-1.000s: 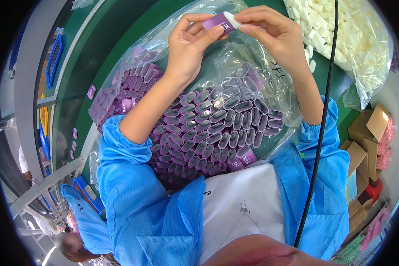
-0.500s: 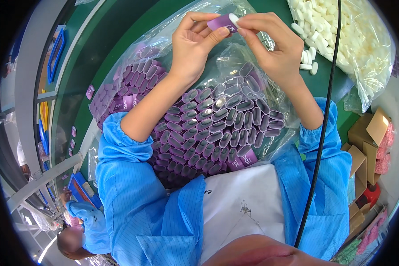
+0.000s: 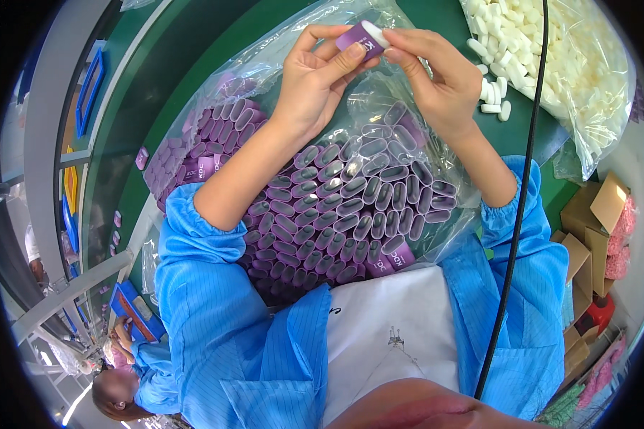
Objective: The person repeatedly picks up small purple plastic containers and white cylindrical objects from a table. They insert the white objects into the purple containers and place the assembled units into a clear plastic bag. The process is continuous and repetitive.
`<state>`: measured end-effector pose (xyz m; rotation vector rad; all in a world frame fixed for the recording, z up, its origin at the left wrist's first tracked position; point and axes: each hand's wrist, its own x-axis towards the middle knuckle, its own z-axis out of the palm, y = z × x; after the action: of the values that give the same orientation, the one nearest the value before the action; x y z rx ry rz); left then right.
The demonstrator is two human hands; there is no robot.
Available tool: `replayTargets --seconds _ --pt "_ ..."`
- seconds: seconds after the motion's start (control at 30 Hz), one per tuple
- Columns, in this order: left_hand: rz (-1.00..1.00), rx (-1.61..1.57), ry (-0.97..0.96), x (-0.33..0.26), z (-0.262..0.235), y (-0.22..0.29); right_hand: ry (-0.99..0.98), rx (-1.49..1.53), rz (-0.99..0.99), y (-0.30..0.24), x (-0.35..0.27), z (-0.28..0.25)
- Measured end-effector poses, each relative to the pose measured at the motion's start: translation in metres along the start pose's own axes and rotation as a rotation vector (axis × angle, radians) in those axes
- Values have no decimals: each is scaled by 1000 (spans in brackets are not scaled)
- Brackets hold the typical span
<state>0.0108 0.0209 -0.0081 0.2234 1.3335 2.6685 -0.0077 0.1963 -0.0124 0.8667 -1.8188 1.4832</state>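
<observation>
My left hand (image 3: 309, 86) is closed round a small purple oval sleeve (image 3: 350, 41) with a printed side, thumb in front and fingers behind. A white oval foam-like piece (image 3: 373, 31) sits in the sleeve's right end, partly sticking out. The thumb and forefinger of my right hand (image 3: 447, 86) pinch at that white piece's outer end. Below both hands lies a large batch of purple oval sleeves (image 3: 315, 196), packed side by side with their hollow ends up, partly under clear plastic film (image 3: 379, 93).
On the green table (image 3: 222, 43), a clear bag (image 3: 608, 107) of white pieces lies at far right, with several loose white pieces (image 3: 492, 96) beside it. A black cable (image 3: 526, 179) hangs across the right side. Cardboard boxes (image 3: 587, 214) stand at right; a co-worker (image 3: 154, 375) sits lower left.
The sleeve has tilted a little, its white end turning downward. My right hand has shifted slightly left, and a purple piece at the left has slid slightly nearer.
</observation>
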Motion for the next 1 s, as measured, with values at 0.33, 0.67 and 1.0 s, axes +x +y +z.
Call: replayTargets --seconds 0.33,0.67,1.0 --pt "-98 -101 -12 -2 -1 -2 24 -26 -72 -2 4 2" --pt "-12 391 202 41 -47 53 -673 -194 75 -50 30 -46" --pt "-240 1450 556 66 -230 127 -219 163 671 -34 -12 -67"
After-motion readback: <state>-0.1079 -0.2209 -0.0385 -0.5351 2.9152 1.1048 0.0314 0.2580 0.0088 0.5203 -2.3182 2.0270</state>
